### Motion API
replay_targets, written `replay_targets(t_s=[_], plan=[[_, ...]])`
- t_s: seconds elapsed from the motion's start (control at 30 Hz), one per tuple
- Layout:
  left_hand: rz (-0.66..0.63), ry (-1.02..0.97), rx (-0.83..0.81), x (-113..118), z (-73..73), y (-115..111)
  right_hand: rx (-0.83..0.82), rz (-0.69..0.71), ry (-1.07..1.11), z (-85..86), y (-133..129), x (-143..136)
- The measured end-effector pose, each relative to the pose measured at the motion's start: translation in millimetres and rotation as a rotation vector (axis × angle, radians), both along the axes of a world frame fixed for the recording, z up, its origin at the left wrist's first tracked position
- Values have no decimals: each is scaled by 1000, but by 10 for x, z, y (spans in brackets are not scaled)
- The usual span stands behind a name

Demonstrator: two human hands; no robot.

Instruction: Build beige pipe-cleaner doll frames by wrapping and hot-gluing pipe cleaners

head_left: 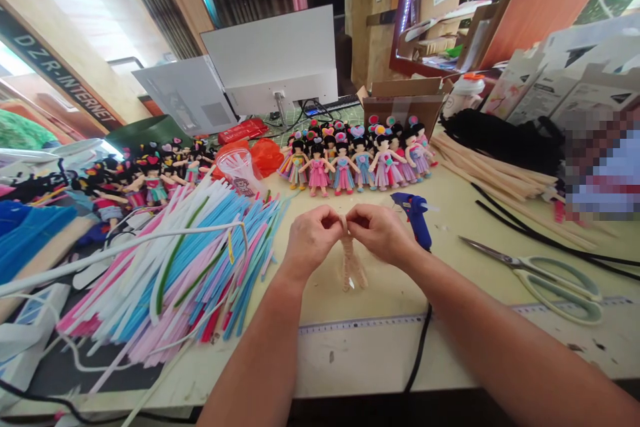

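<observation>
Both hands meet over the middle of the table. My left hand [315, 238] and my right hand [379, 230] pinch the top of a beige twisted pipe-cleaner figure [349, 265], whose two leg-like strands hang below the fingers. The fingertips hide its upper end. Just beyond my right hand lies a blue glue gun [416, 217], its black cord running to the front edge. Farther right rest open scissors [537, 275] with pale green handles. Left of my left hand is a big pile of coloured pipe cleaners [200, 267].
Finished dolls [345, 163] in colourful dresses stand in a group behind the hands; more dolls [150, 177] lie at the left. Beige pipe cleaners [495, 170] and black ones [505, 137] are stacked right. A ruler strip [360, 323] crosses the front. A monitor [280, 53] stands behind.
</observation>
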State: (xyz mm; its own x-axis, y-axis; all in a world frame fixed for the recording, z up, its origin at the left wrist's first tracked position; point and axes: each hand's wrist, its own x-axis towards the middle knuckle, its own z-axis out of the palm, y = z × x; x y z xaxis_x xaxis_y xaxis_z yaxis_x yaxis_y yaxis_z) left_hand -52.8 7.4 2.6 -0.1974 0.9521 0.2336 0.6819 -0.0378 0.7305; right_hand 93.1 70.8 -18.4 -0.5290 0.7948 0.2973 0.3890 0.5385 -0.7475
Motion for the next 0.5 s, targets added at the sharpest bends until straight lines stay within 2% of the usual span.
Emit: replay_targets(t_s=[0.27,0.5], plan=[[56,31,38,31,-38,18,77,-118,-30,25,-16,8],[17,-20,-25,22,-38,28,32,-100,-25,2,-1,-13]])
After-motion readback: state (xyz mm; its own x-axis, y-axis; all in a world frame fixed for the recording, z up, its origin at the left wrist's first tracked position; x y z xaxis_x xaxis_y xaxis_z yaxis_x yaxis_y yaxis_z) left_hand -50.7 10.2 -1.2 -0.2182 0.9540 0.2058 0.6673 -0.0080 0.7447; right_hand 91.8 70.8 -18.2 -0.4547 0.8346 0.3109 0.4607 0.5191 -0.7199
